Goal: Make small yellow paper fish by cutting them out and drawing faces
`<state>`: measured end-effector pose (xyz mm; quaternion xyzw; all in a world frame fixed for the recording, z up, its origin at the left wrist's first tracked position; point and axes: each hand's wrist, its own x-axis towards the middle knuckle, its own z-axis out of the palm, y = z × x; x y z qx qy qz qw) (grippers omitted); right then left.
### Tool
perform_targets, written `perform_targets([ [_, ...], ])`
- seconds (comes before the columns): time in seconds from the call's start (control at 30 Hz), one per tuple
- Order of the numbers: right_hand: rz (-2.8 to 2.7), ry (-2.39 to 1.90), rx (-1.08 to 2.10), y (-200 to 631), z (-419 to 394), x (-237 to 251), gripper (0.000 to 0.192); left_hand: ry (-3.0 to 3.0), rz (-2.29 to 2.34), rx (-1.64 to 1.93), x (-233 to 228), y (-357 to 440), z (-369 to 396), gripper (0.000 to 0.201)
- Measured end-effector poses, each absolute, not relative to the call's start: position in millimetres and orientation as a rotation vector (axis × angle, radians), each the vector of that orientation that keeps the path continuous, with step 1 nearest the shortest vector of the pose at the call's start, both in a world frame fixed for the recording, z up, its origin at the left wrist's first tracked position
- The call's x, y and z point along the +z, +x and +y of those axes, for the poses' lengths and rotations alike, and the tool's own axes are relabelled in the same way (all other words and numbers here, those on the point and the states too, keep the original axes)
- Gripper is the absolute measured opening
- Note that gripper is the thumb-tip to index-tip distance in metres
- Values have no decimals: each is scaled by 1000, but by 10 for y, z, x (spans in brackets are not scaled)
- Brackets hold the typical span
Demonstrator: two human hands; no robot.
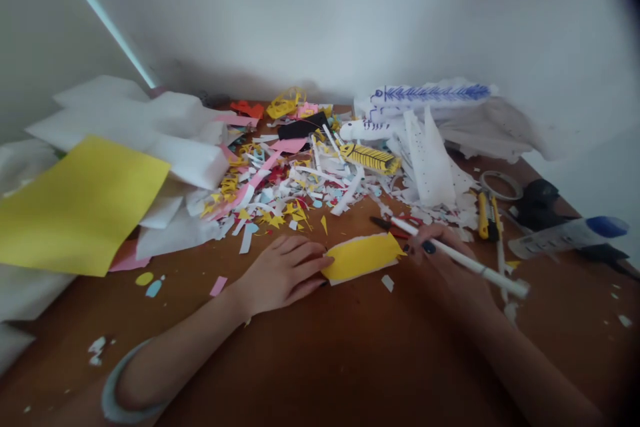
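Observation:
A yellow paper piece [361, 257] with a white layer showing along its edges lies on the brown table in front of me. My left hand [287, 272] grips its left end between thumb and fingers. In my right hand [445, 263], just right of the paper, is a slim white pen [463, 259], slanting from upper left to lower right. Dark-handled scissors [390, 227] lie partly hidden beyond the paper. Farther back rests a yellow strip with black line markings [369, 157].
Paper scraps [280, 187] in many colours heap up at the back. White foam sheets [130, 120] and a yellow sheet [85, 207] are stacked at left. At right lie a yellow box cutter [483, 215], a tape ring [501, 185] and a clear tube with a blue end [565, 238].

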<state>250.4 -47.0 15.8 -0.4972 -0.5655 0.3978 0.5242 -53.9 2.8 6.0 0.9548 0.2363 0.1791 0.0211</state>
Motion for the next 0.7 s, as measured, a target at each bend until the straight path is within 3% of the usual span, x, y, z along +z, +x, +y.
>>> perform_targets([
  [0.23, -1691, -1344, 527, 2491, -517, 110, 19, 3066, 762, 643, 63, -510, -43, 28],
  [0.43, -2223, -1299, 144, 2494, -404, -35, 36, 3092, 679, 597, 82, -495, -64, 29],
  [0.5, -2169, -1273, 223, 2503, -421, -20, 30, 3065, 667, 546, 96, -491, -56, 31],
  [0.7, -1646, -1231, 890, 2400, -537, 164, 21, 2983, 614, 453, 97, -447, -59, 40],
])
